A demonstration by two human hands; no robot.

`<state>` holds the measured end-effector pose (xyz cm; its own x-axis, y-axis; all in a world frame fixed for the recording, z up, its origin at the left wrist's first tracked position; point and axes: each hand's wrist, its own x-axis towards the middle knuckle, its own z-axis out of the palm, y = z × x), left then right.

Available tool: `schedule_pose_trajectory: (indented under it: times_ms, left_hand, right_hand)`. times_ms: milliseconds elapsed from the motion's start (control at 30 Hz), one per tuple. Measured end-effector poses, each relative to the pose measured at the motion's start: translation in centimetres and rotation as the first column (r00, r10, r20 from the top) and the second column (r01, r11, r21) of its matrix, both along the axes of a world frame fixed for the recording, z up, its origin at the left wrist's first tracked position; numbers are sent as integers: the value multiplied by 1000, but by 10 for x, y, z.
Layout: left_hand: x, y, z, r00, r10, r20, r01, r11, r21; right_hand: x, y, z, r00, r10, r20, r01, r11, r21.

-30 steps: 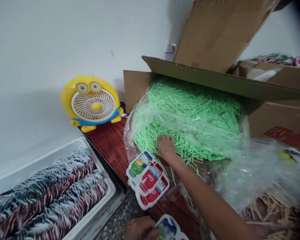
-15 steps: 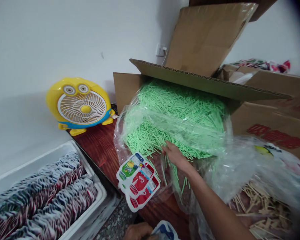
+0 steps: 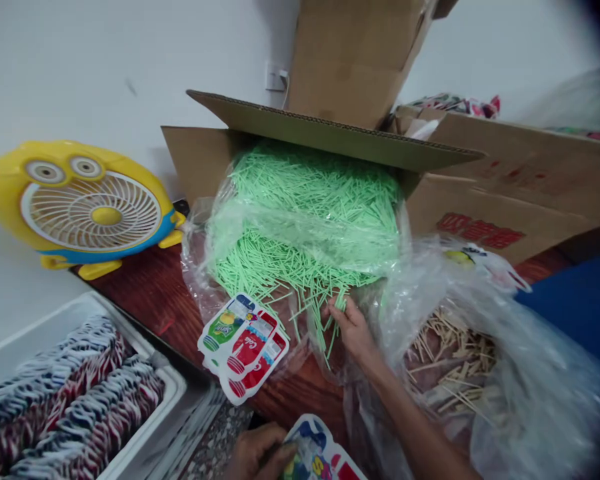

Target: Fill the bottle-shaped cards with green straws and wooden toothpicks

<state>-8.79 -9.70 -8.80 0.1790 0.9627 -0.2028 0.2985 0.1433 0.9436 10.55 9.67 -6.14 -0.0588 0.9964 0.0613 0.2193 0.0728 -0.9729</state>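
Observation:
A large heap of thin green sticks (image 3: pixel 305 193) fills a clear plastic bag in a cardboard carton lying on its side. At the spilling front edge of the heap, my right hand (image 3: pixel 353 327) is closed, pinching a few green sticks. My left hand (image 3: pixel 260 453), at the bottom edge, grips a printed packet (image 3: pixel 313 450) with a white border; the frame cuts off part of both. Between the heap and my left hand lie overlapping bottle-shaped packets (image 3: pixel 247 347) in green and red, marked Cola and Sprite-like lettering.
A white foam box (image 3: pixel 173 393) holds rows of packets at lower left. The yellow cartoon fan (image 3: pixel 105 217) stands beside the carton (image 3: pixel 200 160). To the right, loose wooden sticks (image 3: pixel 455 360) lie by clear plastic (image 3: pixel 535 373), before another carton (image 3: pixel 540 180).
The view has shifted right. My right hand has drawn slightly down from the heap with some green sticks. My left hand and its packet have come further into view.

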Motion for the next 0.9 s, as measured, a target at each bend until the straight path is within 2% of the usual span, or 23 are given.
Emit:
schedule_pose_trajectory:
  times_ms: [133, 267, 433, 567, 767, 900]
  left_hand:
    - [2, 2, 15, 998, -66, -11, 65, 997, -50]
    - [2, 3, 21, 996, -86, -32, 84, 994, -75]
    - [5, 2, 24, 999, -37, -7, 37, 998, -51]
    - [7, 2, 28, 1000, 1, 9, 0, 998, -64]
    - [6, 0, 29, 998, 47, 31, -43, 992, -117]
    - [6, 0, 27, 997, 54, 63, -45, 990, -131]
  right_hand:
    - [1, -12, -12, 999, 35, -18, -35, 999, -25]
    - [-1, -15, -7, 996, 43, -81, -44, 999, -13]
    - [0, -19, -8, 986, 68, -150, -75, 996, -47]
    - [2, -13, -14, 971, 8, -240, -26, 997, -70]
    - [10, -3, 4, 935, -67, -349, 23, 991, -128]
    - [17, -9, 17, 931, -34, -364, -41, 980, -196]
